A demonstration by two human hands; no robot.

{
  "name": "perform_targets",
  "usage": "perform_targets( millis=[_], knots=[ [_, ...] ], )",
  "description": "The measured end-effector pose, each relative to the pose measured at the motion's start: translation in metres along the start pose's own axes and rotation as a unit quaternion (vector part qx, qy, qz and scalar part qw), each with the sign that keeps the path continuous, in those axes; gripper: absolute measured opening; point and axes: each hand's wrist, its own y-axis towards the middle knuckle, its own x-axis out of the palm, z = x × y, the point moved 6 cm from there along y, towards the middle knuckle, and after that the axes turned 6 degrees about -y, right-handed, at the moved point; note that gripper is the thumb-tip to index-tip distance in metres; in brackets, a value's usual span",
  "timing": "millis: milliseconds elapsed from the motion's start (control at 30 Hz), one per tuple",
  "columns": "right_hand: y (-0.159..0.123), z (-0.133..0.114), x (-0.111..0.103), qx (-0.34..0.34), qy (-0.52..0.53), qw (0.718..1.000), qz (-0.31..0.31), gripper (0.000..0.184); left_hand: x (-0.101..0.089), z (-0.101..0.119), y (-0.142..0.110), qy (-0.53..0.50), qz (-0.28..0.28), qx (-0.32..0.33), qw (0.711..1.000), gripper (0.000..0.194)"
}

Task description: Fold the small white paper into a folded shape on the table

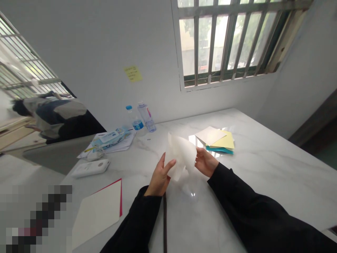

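Note:
Between my two hands, raised over the table, is a cream-white sheet of paper (182,154), bent into a curve. My left hand (160,175) grips its lower left side, with the thumb lying on the near face. At the right edge my right hand (206,162) holds the sheet, its fingertips partly behind the paper. Just beyond my right hand lies a small stack of coloured paper (223,140), with white, yellow and teal sheets. A larger white sheet over a red one (100,211) rests on the table left of my left forearm.
Two plastic bottles (146,117) stand by the wall. A wipes packet (109,138) lies on printed papers, near a white device (91,168) with a cable. A yellow note (133,73) is stuck to the wall. Another person (52,114) bends forward beyond the partition. The marble-patterned table (263,168) extends right.

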Motion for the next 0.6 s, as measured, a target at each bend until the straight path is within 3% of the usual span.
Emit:
perform_targets(
  millis=[167,333,467,600],
  knots=[
    [-0.008,-0.009,-0.002,-0.002,-0.013,1.000,-0.016,0.030,-0.016,-0.003,0.004,-0.019,0.067,-0.013,0.997,0.055],
    [-0.004,-0.014,-0.021,-0.011,-0.034,0.999,-0.005,0.029,-0.027,-0.006,0.008,-0.023,0.095,-0.014,0.995,0.043],
    [0.003,-0.008,-0.024,-0.011,-0.025,1.000,-0.011,0.030,-0.029,-0.008,0.008,-0.018,0.100,-0.011,0.995,0.051],
    [-0.003,-0.005,-0.009,0.011,-0.024,0.999,-0.036,0.026,-0.027,-0.005,0.008,0.001,0.089,-0.002,0.996,0.064]
  ],
)
